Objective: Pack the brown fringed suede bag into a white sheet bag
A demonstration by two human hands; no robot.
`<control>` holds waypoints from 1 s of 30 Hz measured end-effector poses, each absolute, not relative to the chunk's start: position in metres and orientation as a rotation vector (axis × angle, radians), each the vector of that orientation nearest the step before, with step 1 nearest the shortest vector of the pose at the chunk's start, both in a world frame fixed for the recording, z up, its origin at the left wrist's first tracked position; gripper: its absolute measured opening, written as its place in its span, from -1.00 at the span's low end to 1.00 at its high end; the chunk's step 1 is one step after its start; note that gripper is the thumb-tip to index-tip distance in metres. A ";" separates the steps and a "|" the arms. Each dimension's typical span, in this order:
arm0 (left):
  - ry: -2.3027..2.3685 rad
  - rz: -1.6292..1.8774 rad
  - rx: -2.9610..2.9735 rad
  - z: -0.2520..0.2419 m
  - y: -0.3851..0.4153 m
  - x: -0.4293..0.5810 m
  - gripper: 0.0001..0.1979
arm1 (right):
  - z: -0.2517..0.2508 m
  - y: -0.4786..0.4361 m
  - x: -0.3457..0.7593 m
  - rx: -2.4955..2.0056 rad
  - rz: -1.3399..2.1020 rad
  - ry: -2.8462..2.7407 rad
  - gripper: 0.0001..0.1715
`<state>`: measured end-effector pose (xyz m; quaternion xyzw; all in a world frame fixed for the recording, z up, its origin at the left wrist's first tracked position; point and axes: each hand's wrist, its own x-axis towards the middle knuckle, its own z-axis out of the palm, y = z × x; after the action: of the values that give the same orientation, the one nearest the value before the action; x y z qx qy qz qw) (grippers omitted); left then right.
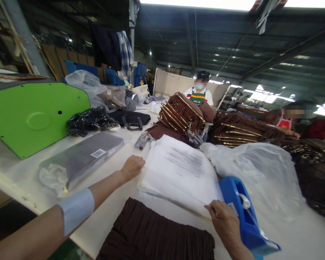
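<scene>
A stack of white printed plastic bags (176,177) lies on the white table in front of me. The closed fingers of my left hand (133,167) are on the stack's left edge. At the near right corner, my right hand (224,216) pinches the edge of the top bag between thumb and fingers. Closer to me lies a dark brown fringed piece (157,233), which neither hand touches. A blue tape dispenser (239,206) stands just right of the stack, partly behind my right hand. A grey strip (77,209) wraps my left forearm.
Brown fringed bags with gold zippers (178,112) are piled behind the stack. Clear plastic (257,173) spreads to the right. At left are a packed grey item (83,159), black crinkled plastic (90,121) and a green machine (38,115). A person (199,94) is across the table, another (284,122) at right.
</scene>
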<state>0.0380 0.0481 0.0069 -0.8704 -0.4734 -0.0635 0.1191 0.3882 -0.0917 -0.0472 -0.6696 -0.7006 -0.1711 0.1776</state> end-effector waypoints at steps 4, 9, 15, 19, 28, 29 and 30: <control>-1.271 -0.227 -2.620 0.018 0.026 0.056 -0.66 | -0.043 -0.088 0.384 -1.949 -0.302 -1.937 -0.73; -0.852 -0.127 -2.898 0.011 0.002 0.097 -0.85 | -0.044 -0.086 0.378 -1.958 -0.232 -2.050 -0.91; -1.008 -0.086 -2.939 -0.006 0.010 0.117 -0.87 | -0.027 -0.080 0.337 -1.852 -0.026 -2.161 -0.71; -1.197 -0.107 -2.982 -0.002 0.013 0.119 -0.87 | -0.019 -0.066 0.306 -1.835 0.225 -2.096 -0.82; -1.682 -0.111 -3.215 0.005 0.022 0.117 -0.70 | -0.022 -0.047 0.306 -1.920 0.694 -1.682 -0.65; -1.685 -0.120 -3.256 0.005 0.022 0.116 -0.69 | -0.022 -0.048 0.308 -1.902 0.757 -1.654 -0.62; -1.681 -0.128 -3.288 0.005 0.022 0.116 -0.68 | -0.022 -0.048 0.310 -1.876 0.818 -1.631 -0.59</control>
<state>0.1157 0.0222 0.0051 -0.8560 -0.4375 -0.0334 -0.2734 0.3095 -0.0484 -0.0217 -0.6923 -0.6019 0.3019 0.2593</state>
